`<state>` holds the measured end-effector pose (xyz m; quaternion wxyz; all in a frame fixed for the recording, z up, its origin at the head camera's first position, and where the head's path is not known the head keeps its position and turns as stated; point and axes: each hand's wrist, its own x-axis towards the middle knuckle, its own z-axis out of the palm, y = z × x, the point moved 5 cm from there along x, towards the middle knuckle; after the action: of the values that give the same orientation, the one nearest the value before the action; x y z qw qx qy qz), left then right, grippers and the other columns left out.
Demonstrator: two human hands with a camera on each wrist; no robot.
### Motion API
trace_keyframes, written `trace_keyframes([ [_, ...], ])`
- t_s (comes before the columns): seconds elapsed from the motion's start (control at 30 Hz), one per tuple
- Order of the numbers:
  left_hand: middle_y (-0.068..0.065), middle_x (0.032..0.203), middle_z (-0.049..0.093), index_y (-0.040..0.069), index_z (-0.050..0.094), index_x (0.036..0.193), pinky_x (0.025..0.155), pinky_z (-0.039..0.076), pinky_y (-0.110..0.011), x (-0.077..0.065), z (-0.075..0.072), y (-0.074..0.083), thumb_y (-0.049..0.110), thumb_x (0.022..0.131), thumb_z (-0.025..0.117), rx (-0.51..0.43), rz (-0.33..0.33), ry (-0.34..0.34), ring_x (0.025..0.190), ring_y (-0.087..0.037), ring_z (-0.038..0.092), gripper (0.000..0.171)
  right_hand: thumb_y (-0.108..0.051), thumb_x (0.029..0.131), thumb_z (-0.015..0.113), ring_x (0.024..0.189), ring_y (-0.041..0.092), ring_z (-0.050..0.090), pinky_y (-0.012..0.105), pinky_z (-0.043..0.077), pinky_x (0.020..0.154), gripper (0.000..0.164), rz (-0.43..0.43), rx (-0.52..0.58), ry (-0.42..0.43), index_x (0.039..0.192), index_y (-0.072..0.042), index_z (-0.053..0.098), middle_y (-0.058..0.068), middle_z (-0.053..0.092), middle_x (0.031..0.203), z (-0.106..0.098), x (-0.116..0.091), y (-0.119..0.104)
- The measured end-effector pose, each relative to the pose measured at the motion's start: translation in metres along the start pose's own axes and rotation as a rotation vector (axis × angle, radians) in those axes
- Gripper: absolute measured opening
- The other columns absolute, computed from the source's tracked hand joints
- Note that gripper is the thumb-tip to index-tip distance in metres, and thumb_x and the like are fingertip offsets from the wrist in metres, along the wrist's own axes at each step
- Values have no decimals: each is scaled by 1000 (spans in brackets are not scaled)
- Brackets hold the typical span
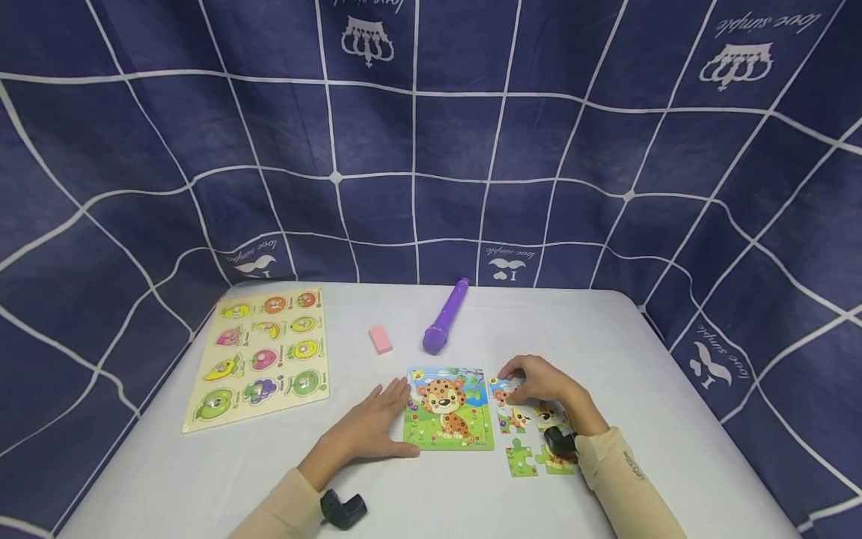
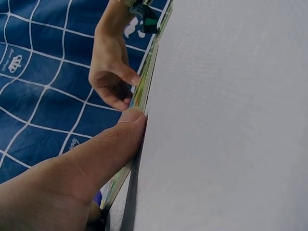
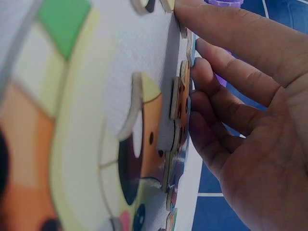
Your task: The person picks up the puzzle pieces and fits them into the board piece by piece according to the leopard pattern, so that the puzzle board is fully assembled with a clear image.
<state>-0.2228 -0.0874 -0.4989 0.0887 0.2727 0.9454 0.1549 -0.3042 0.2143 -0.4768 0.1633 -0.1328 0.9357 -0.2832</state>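
Note:
A square board with a spotted leopard cub picture (image 1: pixel 446 408) lies mid-table. My left hand (image 1: pixel 373 423) lies along its left side, fingers extended to its edge; the thumb (image 2: pixel 113 147) is at its near corner. To the board's right, my right hand (image 1: pixel 542 380) has thumb and index finger about the upper-left loose jigsaw piece (image 1: pixel 500 391), pinching it at the table. In the right wrist view, the other fingers (image 3: pixel 211 108) bend close beside more pieces. Other loose leopard pieces (image 1: pixel 521 458) lie below, some partly hidden by the right hand and wrist camera.
A wooden fruit puzzle board (image 1: pixel 323 378) lies at the left. Behind the leopard board are a pink block (image 1: pixel 380 340) and a purple toy microphone (image 1: pixel 447 316). Dark blue checked cloth (image 1: pixel 451 142) surrounds the white table (image 1: pixel 458 501).

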Motion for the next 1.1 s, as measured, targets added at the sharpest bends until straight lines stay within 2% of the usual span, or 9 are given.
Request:
trace_keyframes([
  [0.8,-13,163,18,3,26,153,124,20,-44,-1,2,0,79,74,59,-23,-5,1,151,-27,19,115,-17,67,88,90,13,59,37,52,88,42,-13,20,-9,105,-12,71,-1,67,98,1,1,5],
  [1.1,-15,162,19,1,27,152,124,21,-45,-1,-1,2,77,74,61,-10,-2,0,151,-29,20,114,-22,70,86,100,17,61,43,51,95,40,-96,39,1,106,-13,70,0,69,104,-3,0,-8],
])
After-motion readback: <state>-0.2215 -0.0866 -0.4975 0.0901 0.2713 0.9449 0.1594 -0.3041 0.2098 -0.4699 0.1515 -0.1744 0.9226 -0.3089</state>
